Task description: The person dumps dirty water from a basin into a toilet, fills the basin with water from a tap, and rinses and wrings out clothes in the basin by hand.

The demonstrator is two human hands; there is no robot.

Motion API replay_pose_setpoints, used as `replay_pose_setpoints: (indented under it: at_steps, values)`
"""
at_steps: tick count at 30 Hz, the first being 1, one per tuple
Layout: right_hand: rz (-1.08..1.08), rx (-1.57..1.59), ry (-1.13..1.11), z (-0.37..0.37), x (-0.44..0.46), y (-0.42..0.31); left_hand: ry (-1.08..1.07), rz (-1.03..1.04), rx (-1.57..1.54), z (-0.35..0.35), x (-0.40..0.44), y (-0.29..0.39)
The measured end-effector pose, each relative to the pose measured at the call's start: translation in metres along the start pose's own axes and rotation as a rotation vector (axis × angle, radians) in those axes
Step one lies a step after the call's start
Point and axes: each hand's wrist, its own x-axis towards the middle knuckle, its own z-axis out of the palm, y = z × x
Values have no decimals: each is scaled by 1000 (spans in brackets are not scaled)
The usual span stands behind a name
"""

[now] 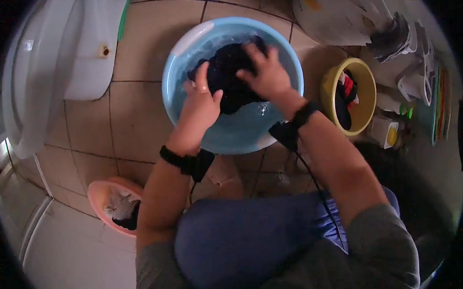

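Observation:
A light blue basin (235, 136) with water in it stands on the floor in front of me. A dark, wet bundle of cloth (232, 74) lies in the water; its kind of garment cannot be made out. At the bundle's left side is my left hand (201, 103), its index finger and thumb apart and its other fingers partly hidden. My right hand (267, 74) rests over the bundle's right side with fingers spread, slightly blurred. Neither hand is closed round the cloth.
To the right stands a yellow bucket (368, 115) holding dark and red cloth. A pink basin (101, 207) with a pale bundle and dark cloth sits at lower left. White fixtures (91, 63) border the tiled floor (137, 115) on the left. Cables run from both my wristbands.

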Motion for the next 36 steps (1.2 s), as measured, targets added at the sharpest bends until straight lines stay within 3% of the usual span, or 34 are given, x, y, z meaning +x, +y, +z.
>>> replay_pose_setpoints:
  at_steps: [1, 2, 5, 7, 9, 10, 12, 13, 14, 15, 16, 17, 19, 20, 22, 25, 26, 28, 30, 31, 34, 36]
  values:
    - [-132, -155, -104, 12, -5, -5, -154, -61, 254, -3, -3, 6]
    - [-186, -343, -242, 29, -9, -14, -184, -14, 295, 4, 0, 4]
    - [-279, -464, -385, 43, 2, -9, -256, 31, 494, 20, 16, -15]
    - [-215, -482, -411, 68, 12, -2, -181, 11, 474, 27, 24, -28]
    - [-140, -693, -257, 106, 8, 2, -223, -1, 351, 32, 37, -46]
    - [-153, -696, -261, 86, 11, -10, -284, -10, 456, 37, 47, -55]
    - [-163, -553, -539, 44, 22, -23, -191, 45, 523, 46, 42, -63]
    - [-168, -553, -539, 54, 23, -15, -99, 112, 593, 46, 40, -62]
    - [-111, -437, -351, 74, 20, -3, -101, 108, 592, 45, 39, -65]
    - [-53, -320, -162, 99, 19, 16, -71, 31, 386, 49, 41, -71]
    - [131, 38, -262, 128, 27, 43, -34, -43, 178, 49, 47, -74]
    - [129, 35, -262, 114, 19, 42, -33, -44, 175, 47, 52, -75]
    - [-406, -173, -56, 62, -2, 23, -295, 109, 532, 33, 56, -70]
    - [-422, -175, -57, 44, 4, 23, -282, 99, 529, 21, 55, -60]
    - [-193, 474, -160, 7, 2, 35, -77, 51, 356, 4, 41, -37]
    - [-169, 763, -166, -55, -20, 25, 41, 134, -258, -18, 37, -40]
    - [-191, 855, -158, -67, -28, 22, 48, 126, -263, -26, 29, -33]
    - [-179, 884, -164, -109, -49, -2, 287, 290, -205, -40, 10, -18]
    - [-196, 1070, -133, -143, -63, -22, 252, 411, -286, -69, -5, 3]
    - [-164, 1059, -128, -161, -69, -30, 206, 400, -465, -80, -12, 15]
    - [-187, 1040, -58, -199, -81, -45, 120, 386, -583, -123, -29, 37]
    - [-181, 1017, -6, -214, -83, -42, 16, 273, -731, -147, -43, 50]
